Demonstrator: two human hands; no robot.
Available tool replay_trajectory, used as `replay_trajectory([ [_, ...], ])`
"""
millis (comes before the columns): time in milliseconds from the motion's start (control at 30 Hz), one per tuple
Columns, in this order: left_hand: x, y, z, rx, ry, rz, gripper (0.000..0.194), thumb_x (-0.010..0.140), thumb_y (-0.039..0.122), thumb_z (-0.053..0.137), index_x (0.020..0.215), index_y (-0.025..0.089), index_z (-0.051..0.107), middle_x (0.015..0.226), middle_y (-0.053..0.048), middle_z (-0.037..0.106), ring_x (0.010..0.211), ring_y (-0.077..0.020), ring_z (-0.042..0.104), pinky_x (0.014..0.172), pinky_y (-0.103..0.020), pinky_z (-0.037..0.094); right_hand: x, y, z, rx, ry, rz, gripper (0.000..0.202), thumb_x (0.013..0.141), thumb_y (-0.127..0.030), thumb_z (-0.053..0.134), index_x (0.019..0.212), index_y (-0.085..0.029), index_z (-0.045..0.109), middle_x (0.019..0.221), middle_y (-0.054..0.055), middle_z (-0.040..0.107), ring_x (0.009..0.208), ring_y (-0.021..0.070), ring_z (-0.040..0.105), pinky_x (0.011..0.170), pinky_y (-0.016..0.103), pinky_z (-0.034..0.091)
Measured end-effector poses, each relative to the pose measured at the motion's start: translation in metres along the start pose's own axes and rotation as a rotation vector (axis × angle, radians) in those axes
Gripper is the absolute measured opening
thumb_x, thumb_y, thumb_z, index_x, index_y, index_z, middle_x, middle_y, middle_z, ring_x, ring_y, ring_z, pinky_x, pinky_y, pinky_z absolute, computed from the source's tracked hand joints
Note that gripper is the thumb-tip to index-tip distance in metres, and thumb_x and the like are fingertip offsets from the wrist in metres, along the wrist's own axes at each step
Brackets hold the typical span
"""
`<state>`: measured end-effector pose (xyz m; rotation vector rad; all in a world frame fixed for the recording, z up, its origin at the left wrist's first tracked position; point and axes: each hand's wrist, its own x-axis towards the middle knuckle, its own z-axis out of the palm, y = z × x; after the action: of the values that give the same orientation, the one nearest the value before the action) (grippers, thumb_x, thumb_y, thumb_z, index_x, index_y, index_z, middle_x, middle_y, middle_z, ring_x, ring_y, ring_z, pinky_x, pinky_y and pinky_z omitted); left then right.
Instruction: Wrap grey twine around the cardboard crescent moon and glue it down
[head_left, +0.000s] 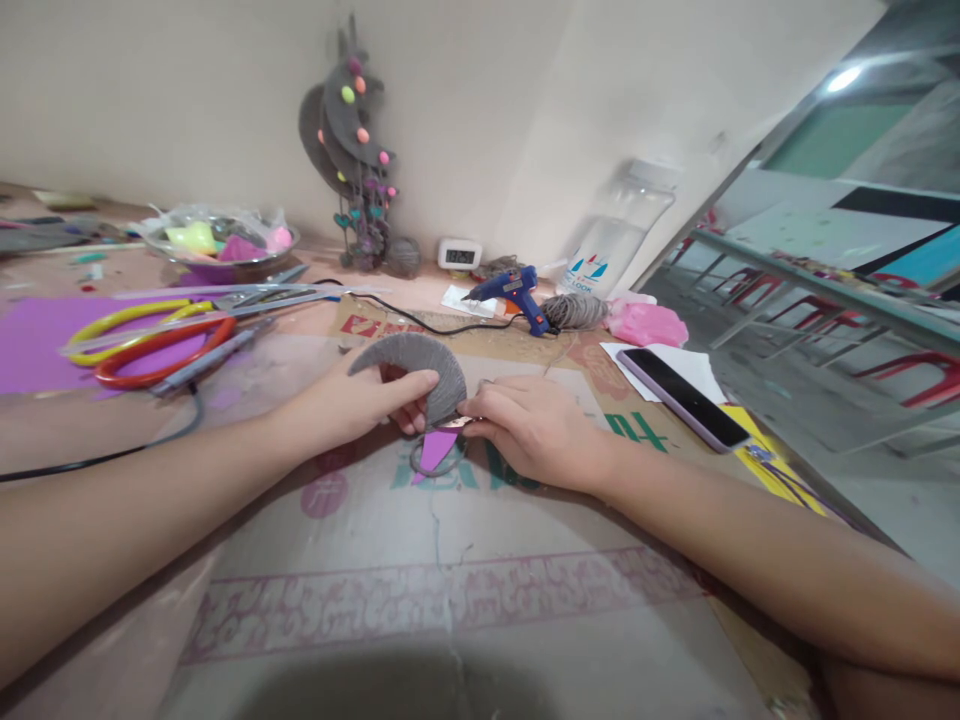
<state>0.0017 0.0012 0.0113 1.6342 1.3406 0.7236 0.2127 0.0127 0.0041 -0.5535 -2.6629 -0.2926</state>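
Observation:
A crescent wrapped in grey yarn (420,360) is gripped by my left hand (375,400), thumb on its face and fingers behind. Its lower tip is a purple uncovered part (437,450), pointing down toward the cardboard. My right hand (525,425) is closed at the edge where the grey wrapping meets the purple. Its fingers pinch there, and a loop of grey yarn (416,462) hangs round the purple tip. What exactly lies between the right fingertips is too small to make out, though the yarn runs close by.
A printed cardboard sheet (375,610) lies under my hands. Scissors with yellow and red handles (165,350) lie left. Behind are a blue glue gun (521,290), grey yarn (574,312), a water bottle (619,230) and a crescent hanging (352,130). A phone (686,395) lies right.

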Motion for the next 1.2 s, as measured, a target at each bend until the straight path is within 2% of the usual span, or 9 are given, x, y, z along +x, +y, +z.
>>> replay_trajectory([
  [267,-0.0013,0.0049,-0.0004,-0.026,-0.012,0.003,0.034,0.078,0.041,0.050,0.057,0.018,0.062,0.054,0.000,0.066,0.054,-0.0136,0.062,0.059,-0.020,0.049,-0.0005,-0.0029,-0.0065,0.060,0.062,0.066,0.018,0.090,-0.026,0.045,0.091,-0.012,0.056,0.074,0.005,0.062,0.066,0.0130,0.054,0.061,0.024,0.042],
  [600,-0.0016,0.0013,-0.0001,-0.092,-0.022,0.016,0.029,0.078,0.041,0.051,0.063,0.018,0.061,0.056,0.000,0.065,0.055,-0.0128,0.061,0.059,-0.020,0.049,0.0002,-0.0053,-0.0057,-0.015,-0.037,0.053,0.021,0.091,-0.028,0.043,0.093,-0.013,0.057,0.076,0.005,0.062,0.068,0.0143,0.054,0.061,0.025,0.038],
  [800,0.0001,0.0012,0.0002,-0.127,-0.034,0.027,0.026,0.078,0.039,0.052,0.065,0.018,0.059,0.054,0.002,0.064,0.054,-0.0118,0.061,0.058,-0.019,0.049,0.0024,-0.0067,-0.0071,-0.058,-0.034,0.007,0.023,0.092,-0.029,0.041,0.088,-0.013,0.058,0.072,0.004,0.060,0.066,0.0137,0.052,0.058,0.025,0.035],
  [1200,-0.0014,0.0028,-0.0002,-0.044,-0.013,0.013,0.029,0.078,0.041,0.050,0.066,0.018,0.062,0.052,0.001,0.064,0.054,-0.0134,0.061,0.059,-0.021,0.049,0.0027,-0.0066,-0.0060,-0.063,-0.056,0.005,0.027,0.093,-0.030,0.038,0.087,-0.013,0.058,0.072,0.004,0.059,0.067,0.0132,0.051,0.060,0.025,0.035],
])
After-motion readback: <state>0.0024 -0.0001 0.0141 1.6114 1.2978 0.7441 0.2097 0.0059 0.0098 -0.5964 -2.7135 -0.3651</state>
